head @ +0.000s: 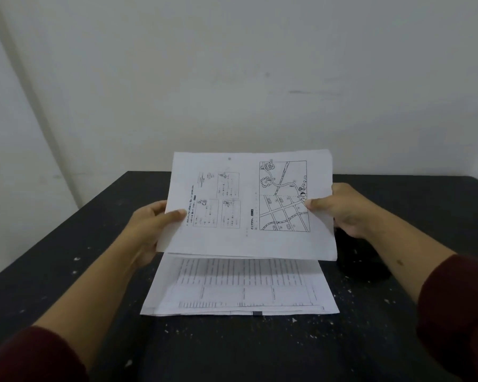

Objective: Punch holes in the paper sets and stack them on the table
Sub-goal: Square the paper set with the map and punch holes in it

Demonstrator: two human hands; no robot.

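Both hands pinch a paper set (pixel 249 205) above the table: left hand (pixel 149 224) thumb on top, right hand (pixel 340 208) likewise. Squaring edges between the fingertips before punching would help.

I see dark maroon long sleeves on both arms, the left sleeve (pixel 31 351) and right sleeve (pixel 458 307) pushed up short of the wrists, forearms bare, no rings or watch showing.
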